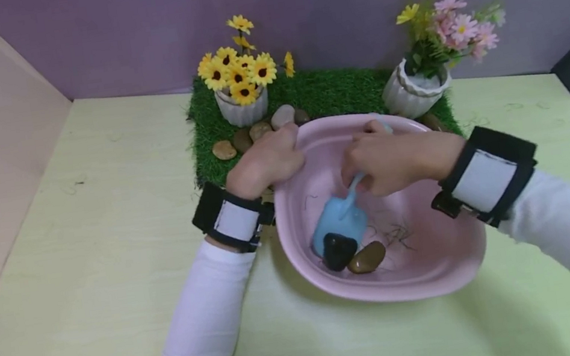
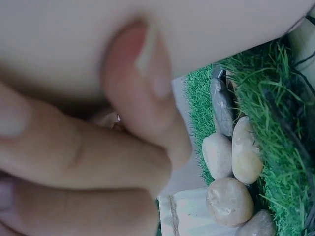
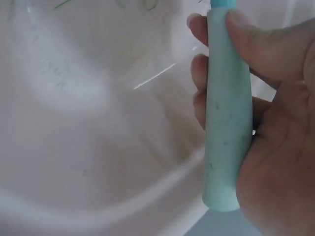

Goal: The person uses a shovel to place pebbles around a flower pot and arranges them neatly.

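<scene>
My left hand (image 1: 268,159) grips the upper left rim of a pink basin (image 1: 388,292), fingers curled over the edge. Inside the basin, my right hand (image 1: 388,157) holds a small garden trowel (image 1: 336,216) with a blue blade. Its pale green handle (image 3: 226,113) lies across the palm in the right wrist view, fingers and thumb wrapped round it. The blade points down toward the basin's near left side. A black stone (image 1: 339,250) overlaps the blade's tip, and a brown stone (image 1: 367,257) lies right beside it on the basin floor.
Behind the basin lies a green turf mat (image 1: 328,93). On it stand a pot of yellow flowers (image 1: 243,108) and a tilted white pot (image 1: 410,93) with pink flowers. Several pebbles (image 1: 283,116) lie along the mat. Dark grass bits (image 1: 397,235) are scattered in the basin.
</scene>
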Motion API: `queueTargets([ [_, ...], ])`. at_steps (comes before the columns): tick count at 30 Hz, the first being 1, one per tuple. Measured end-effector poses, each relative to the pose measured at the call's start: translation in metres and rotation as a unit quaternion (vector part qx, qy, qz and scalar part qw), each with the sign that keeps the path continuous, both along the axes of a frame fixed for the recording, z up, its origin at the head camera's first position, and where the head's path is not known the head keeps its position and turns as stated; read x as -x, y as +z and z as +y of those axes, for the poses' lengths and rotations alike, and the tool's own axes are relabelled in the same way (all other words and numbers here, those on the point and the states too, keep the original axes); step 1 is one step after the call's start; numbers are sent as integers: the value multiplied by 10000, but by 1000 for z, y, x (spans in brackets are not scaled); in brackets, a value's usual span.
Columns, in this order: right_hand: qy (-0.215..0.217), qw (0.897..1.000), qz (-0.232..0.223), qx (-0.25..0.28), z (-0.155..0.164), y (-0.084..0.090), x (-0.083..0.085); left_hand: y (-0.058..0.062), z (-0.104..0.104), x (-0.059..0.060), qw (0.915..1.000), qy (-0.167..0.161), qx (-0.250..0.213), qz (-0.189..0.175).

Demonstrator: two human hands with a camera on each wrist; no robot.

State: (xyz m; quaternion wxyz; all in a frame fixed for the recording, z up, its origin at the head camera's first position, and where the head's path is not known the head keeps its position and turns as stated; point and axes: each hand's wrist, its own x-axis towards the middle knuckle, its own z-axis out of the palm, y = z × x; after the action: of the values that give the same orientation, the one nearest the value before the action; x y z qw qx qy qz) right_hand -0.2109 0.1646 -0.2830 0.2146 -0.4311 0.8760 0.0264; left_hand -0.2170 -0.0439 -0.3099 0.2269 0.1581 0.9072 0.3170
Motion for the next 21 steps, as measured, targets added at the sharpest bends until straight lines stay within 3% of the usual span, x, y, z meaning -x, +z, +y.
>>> queueTargets([
  [5, 209, 9993, 235, -219, 15, 0, 6, 1, 1, 0, 10000, 50, 0, -10],
  [12, -195, 9977, 252, -597, 29, 3, 9, 1, 1, -1, 9999, 92, -11, 44],
  [15, -164, 9971, 580, -471, 36, 8, 10, 1, 1, -1, 9999, 78, -14, 69],
  [18, -372, 9917, 1011, -697, 40, 19, 7, 2, 1, -2, 10000, 53, -6, 77],
  [21, -852, 9795, 1246, -1333, 40, 28, 1, 3, 2, -2, 10000, 51, 22, 64],
])
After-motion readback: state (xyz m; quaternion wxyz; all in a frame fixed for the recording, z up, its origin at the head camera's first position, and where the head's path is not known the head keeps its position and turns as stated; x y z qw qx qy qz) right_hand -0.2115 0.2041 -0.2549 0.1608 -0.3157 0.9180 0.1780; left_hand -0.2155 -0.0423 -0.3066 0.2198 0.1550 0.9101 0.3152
